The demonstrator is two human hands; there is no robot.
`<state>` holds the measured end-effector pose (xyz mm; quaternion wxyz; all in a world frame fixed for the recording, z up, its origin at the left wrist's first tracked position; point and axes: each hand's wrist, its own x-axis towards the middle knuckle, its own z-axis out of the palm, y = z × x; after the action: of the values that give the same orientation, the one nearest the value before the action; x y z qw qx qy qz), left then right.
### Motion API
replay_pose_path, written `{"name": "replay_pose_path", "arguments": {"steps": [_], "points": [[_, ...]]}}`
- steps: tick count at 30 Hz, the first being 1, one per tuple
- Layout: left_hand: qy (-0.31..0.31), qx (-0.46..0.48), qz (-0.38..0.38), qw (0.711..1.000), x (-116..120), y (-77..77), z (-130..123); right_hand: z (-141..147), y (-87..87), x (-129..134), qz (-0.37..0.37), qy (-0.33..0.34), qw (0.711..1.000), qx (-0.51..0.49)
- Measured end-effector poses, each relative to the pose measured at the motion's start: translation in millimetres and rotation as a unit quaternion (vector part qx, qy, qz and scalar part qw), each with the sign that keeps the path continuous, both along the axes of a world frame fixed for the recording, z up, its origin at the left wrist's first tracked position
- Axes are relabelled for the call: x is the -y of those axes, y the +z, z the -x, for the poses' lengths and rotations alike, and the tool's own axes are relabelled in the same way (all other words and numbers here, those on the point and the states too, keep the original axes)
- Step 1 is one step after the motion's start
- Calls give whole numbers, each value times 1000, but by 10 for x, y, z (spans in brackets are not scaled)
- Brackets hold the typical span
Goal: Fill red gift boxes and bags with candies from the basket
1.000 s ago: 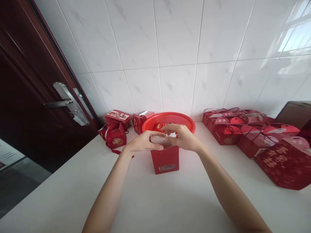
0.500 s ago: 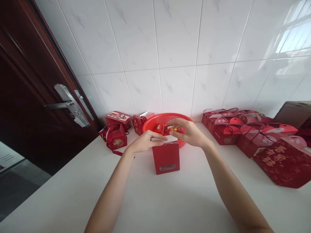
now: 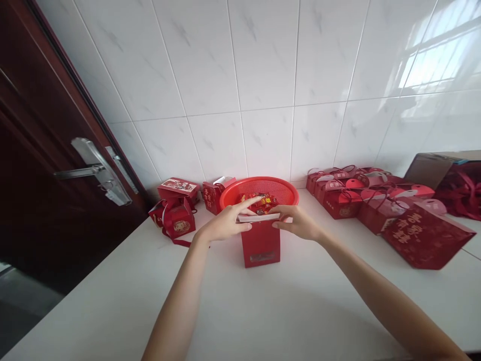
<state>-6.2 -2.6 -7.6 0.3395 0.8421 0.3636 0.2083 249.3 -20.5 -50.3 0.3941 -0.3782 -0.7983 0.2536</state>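
Upright on the white table stands a red gift box [image 3: 261, 243] with a small clear window low on its front and a pale flap [image 3: 258, 218] at its top. My left hand [image 3: 225, 220] grips the top left corner, thumb on the front, one finger stretched out over the flap. At the top right corner, my right hand [image 3: 296, 222] pinches the box edge between thumb and fingers. Just behind the box is a red plastic basket [image 3: 289, 189] holding many wrapped candies [image 3: 266, 201]. The inside of the box is hidden from me.
On the left sit several red gift boxes [image 3: 180, 220] with ribbon. Rows of red boxes [image 3: 340, 200] with cord handles fill the right side, a larger one [image 3: 424, 238] nearest. A cardboard carton [image 3: 426, 168] stands far right. Behind is a tiled wall [image 3: 263, 135]; a door [image 3: 45, 150] is left.
My right hand has come down from above the basket to the top right of the box and now grips it. My left hand stays on the box. The view has shifted slightly right.
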Motion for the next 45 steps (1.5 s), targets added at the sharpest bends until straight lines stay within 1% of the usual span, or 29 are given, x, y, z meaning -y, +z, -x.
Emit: {"name": "replay_pose_path", "arguments": {"steps": [3,6,9,11,14,17,20,23,25,28,31,33,36,37,38,39,41,42,45], "points": [[6,60,12,998,-67,-81,-104,-36,-104,67,-11,-36,997,-70],[-1,114,-4,993,-105,-191,-265,-102,-158,119,-8,-64,989,-131],[-9,125,-30,992,-105,-284,-412,-178,-207,173,8,-88,983,-164],[-10,116,-49,992,-91,-315,-470,-213,-247,218,29,-92,979,-178],[-4,98,-79,992,-58,-307,-489,-220,-313,278,47,-103,973,-201],[-2,69,-96,993,-18,-263,-463,-193,-378,300,46,-112,965,-234],[-11,56,-79,995,6,-230,-445,-177,-431,304,55,-108,959,-255],[3,63,-59,996,0,-236,-452,-182,-458,323,62,-106,958,-258],[18,57,-58,997,-11,-254,-462,-187,-458,345,58,-107,959,-255],[21,50,-75,996,-22,-290,-482,-193,-444,379,51,-111,961,-247],[16,67,-107,992,-11,-327,-539,-225,-421,386,43,-122,964,-234],[29,95,-155,983,27,-352,-619,-284,-397,373,20,-139,965,-223],[63,156,-268,949,181,-422,-808,-449,-345,348,-30,-189,959,-211],[63,175,-300,936,266,-468,-886,-523,-326,346,-46,-216,952,-211],[50,188,-321,927,367,-533,-969,-605,-307,350,-60,-245,944,-215],[18,198,-331,922,481,-620,-1054,-694,-292,360,-73,-277,932,-223],[-101,198,-323,920,728,-858,-1220,-887,-274,405,-100,-342,902,-245],[-160,203,-317,913,851,-1001,-1296,-987,-273,439,-113,-373,885,-254],[-286,187,-291,893,1147,-1421,-1465,-1290,-312,577,-145,-464,836,-254]]}}
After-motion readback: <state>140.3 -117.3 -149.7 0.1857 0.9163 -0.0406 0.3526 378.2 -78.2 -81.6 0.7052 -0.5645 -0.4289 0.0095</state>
